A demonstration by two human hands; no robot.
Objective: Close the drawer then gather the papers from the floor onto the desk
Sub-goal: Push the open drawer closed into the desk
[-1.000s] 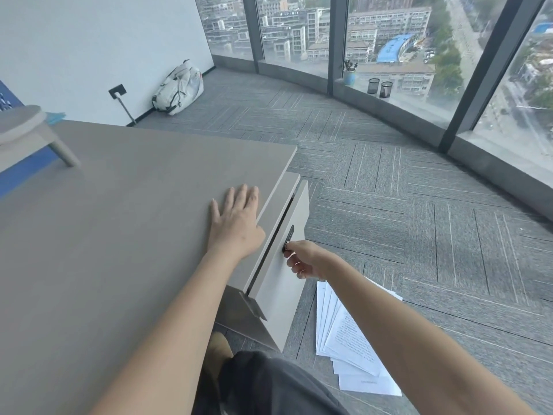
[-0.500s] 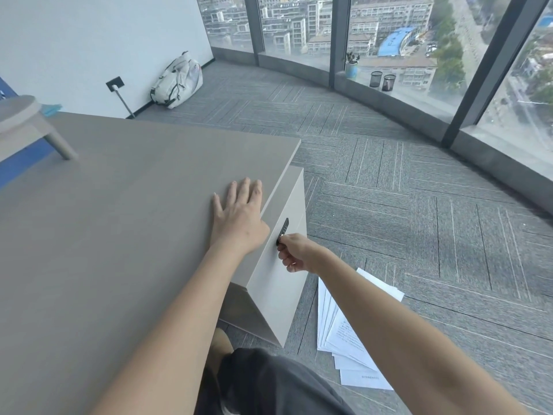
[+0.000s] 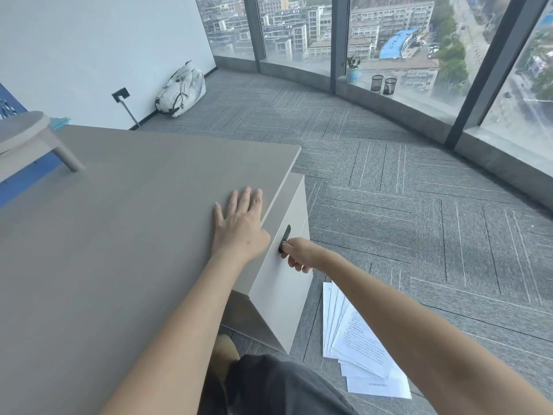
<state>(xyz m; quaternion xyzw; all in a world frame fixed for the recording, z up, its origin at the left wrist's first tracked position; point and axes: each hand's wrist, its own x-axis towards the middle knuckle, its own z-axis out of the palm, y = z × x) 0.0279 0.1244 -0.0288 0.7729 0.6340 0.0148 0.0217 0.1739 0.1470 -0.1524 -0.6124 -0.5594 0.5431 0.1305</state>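
Note:
The grey desk (image 3: 125, 235) fills the left of the view. Under its right edge the pale drawer (image 3: 284, 283) sits pushed in, its front flush with the cabinet. My left hand (image 3: 239, 226) lies flat and open on the desk top by the edge. My right hand (image 3: 296, 253) has curled fingers against the black handle (image 3: 285, 238) on the drawer front. A fanned stack of printed papers (image 3: 359, 342) lies on the carpet just right of the drawer, partly hidden by my right forearm.
Grey carpet tiles stretch to the right and ahead. A white backpack (image 3: 181, 89) leans on the far wall. A small plant pot (image 3: 352, 71) and two mesh cups (image 3: 383, 84) stand on the window sill. A grey stand (image 3: 27, 139) sits on the desk's far left.
The drawer has slid in from partly open to closed, pushed by my right hand at the handle. My left hand has stayed flat on the desk.

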